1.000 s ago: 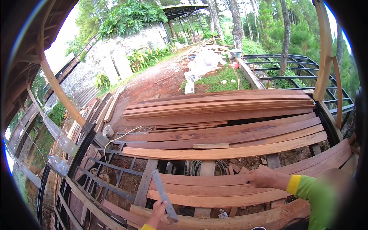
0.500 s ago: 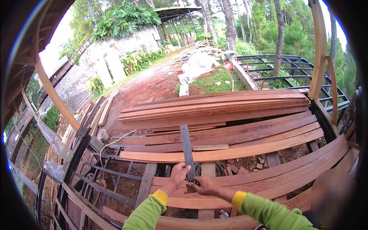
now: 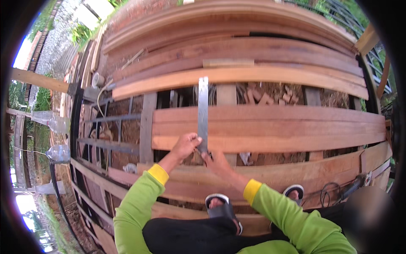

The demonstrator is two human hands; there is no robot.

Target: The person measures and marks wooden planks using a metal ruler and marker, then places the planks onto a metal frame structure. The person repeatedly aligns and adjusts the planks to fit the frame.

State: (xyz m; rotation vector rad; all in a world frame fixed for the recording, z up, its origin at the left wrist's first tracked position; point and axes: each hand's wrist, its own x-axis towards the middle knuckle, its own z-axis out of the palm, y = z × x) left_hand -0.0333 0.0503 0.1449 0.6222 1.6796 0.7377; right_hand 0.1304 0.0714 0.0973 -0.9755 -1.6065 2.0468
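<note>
A long, flat, grey metal blade (image 3: 203,108) runs from near to far, its long axis roughly square to the reddish-brown wooden boards (image 3: 270,128) behind it, and it reaches away from the fingers at its near end. The bare left hand (image 3: 185,147) is nearer its shaft, thumb and fingers closed on the left edge. The bare right hand (image 3: 222,164) sits at the near end, to the right, fingers bunched; blur and overlap leave its grip impossible to tell. That near end is mostly hidden, and whether the blade touches the boards is unclear.
</note>
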